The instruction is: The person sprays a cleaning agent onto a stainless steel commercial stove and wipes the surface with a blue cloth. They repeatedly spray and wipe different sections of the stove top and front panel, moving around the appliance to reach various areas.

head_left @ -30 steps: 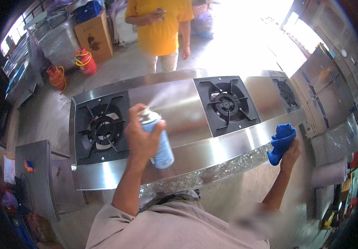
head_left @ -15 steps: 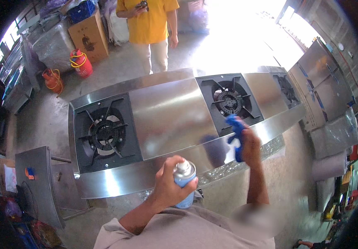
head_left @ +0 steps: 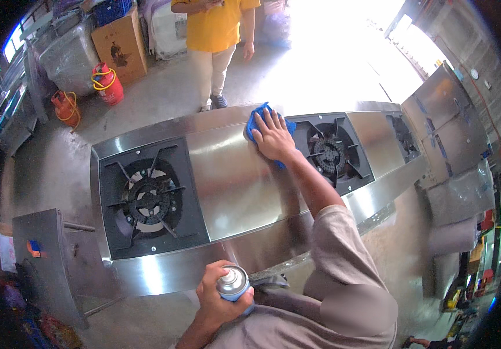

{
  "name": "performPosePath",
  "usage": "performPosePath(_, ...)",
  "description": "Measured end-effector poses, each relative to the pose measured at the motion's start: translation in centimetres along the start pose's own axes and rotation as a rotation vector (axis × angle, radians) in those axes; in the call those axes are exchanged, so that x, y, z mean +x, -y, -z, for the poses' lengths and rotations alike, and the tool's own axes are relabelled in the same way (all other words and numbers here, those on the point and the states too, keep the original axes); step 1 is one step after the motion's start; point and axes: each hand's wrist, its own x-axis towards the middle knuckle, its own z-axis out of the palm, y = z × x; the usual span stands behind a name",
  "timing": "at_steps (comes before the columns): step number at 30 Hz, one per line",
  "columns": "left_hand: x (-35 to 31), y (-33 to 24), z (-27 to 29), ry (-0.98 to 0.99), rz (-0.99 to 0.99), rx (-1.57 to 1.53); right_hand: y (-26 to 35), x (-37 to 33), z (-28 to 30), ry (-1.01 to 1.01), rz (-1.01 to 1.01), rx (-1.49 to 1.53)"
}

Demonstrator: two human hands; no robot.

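A long stainless steel gas stove stretches across in front of me, with black burners set into its top. My right hand lies flat with fingers spread on a blue cloth, pressing it against the far part of the steel panel, beside the middle burner. Close to my body, my left hand is wrapped round a light blue spray can with a silver top and white nozzle. The can is upright, near the stove's front edge. The left burner lies ahead of it.
Across the stove stands a person in a yellow shirt. Two red gas cylinders and a cardboard box are on the floor at far left. A steel cabinet stands right; a metal frame table is at left.
My right hand has reached forward and left from the front edge, and now presses the blue cloth on the panel. My left hand with the spray can has moved slightly left and nearer.
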Motion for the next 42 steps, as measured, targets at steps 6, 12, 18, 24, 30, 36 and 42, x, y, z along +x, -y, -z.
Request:
performPosePath(6, -0.3, 0.2, 1.3, -0.014, 0.011, -0.003, 4.3, -15.9, 3.5, 0.143, 0.110, 0.071)
performPosePath(12, 0.7, 1.0, 0.9, 0.001, 0.002, -0.069, 0.5, -3.5, 1.0, 0.047, 0.035, 0.009)
performPosePath(18, 0.8, 1.2, 0.2, -0.008, 0.006, -0.135, 2.9, -6.9, 0.6, 0.024, -0.004, 0.082)
performPosePath(24, 1.4, 1.3, 0.2, -0.005, -0.023, -0.122, 4.5, -11.5, 3.1, 0.111, 0.008, 0.009)
performPosePath(30, 1.9, 0.9, 0.2, 0.005, -0.085, -0.059, 0.9, 1.7, 0.7, 0.048, -0.130, -0.072)
performPosePath(36, -0.1, 1.0, 1.2, -0.025, -0.042, -0.134, 7.3, -14.4, 3.0, 0.244, 0.249, 0.054)
performPosePath(42, -0.4, 2.0, 1.9, 0.009, -0.061, -0.082, 5.1, -0.1, 0.7, 0.179, 0.127, -0.016)
